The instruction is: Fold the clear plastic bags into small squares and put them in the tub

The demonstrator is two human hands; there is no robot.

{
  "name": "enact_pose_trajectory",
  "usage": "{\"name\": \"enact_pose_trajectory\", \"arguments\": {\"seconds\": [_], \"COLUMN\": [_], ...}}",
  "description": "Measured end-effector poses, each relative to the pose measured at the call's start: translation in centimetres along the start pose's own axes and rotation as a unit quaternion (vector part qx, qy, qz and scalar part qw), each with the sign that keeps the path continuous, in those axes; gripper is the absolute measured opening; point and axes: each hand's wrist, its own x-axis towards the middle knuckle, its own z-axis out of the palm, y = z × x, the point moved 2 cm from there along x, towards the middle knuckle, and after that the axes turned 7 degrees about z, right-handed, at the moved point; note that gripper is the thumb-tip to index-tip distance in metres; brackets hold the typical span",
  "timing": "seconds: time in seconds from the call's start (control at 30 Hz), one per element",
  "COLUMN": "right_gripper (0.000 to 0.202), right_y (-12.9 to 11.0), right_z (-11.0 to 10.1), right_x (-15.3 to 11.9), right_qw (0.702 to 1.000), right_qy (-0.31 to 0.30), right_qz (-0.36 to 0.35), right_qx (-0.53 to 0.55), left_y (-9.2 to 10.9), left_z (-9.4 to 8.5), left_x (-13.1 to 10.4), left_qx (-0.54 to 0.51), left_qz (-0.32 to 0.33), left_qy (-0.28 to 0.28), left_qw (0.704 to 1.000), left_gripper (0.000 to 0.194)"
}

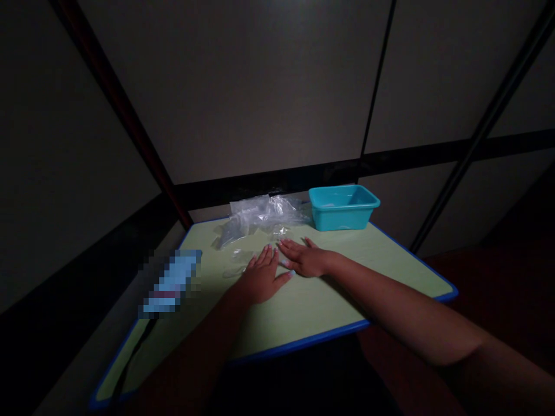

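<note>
My left hand [261, 276] lies palm down near the middle of the light green table [303, 312], fingers spread, holding nothing. Beside it on the right, my right hand [306, 257] is also flat with its fingers apart and nothing held. The two hands are close together, thumbs toward each other. Just beyond the fingertips is a clear plastic piece [238, 263], thin and hard to make out. Several crumpled clear plastic bags [264, 215] are heaped at the far edge. To their right stands a turquoise basket [342, 216], with something pale partly visible inside.
A pixelated light blue object [173, 283] lies at the table's left edge, with a dark strap [134, 355] running down from it. Blue trim borders the table. Dark-banded wall panels [269, 98] rise behind it.
</note>
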Motion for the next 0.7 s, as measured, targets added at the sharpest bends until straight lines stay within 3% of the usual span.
{"name": "enact_pose_trajectory", "arguments": {"seconds": [0.1, 0.27, 0.33, 0.5, 0.7], "right_gripper": [0.066, 0.066, 0.066, 0.059, 0.057], "right_y": [0.5, 1.7, 1.9, 1.2, 0.6], "right_z": [-0.2, -1.2, -1.4, -0.9, 1.0], "right_x": [-0.1, -0.4, -0.4, 0.3, 1.6], "right_qw": [0.998, 0.993, 0.995, 0.996, 0.999], "right_qy": [-0.058, -0.093, -0.069, 0.089, 0.047], "right_qz": [0.027, 0.064, 0.074, 0.011, -0.020], "right_qx": [-0.008, -0.014, -0.010, 0.028, -0.012], "left_y": [0.0, 0.0, 0.1, 0.5, 0.7], "left_z": [0.0, 0.0, -0.1, -0.4, -0.7], "left_x": [0.0, 0.0, 0.0, 0.0, 0.2], "left_qx": [-0.003, -0.006, -0.011, -0.048, -0.132], "left_qz": [0.002, -0.002, -0.002, -0.013, -0.028], "left_qy": [0.000, -0.004, -0.004, 0.013, 0.029], "left_qw": [1.000, 1.000, 1.000, 0.999, 0.990], "left_gripper": [0.081, 0.081, 0.082, 0.080, 0.075]}}
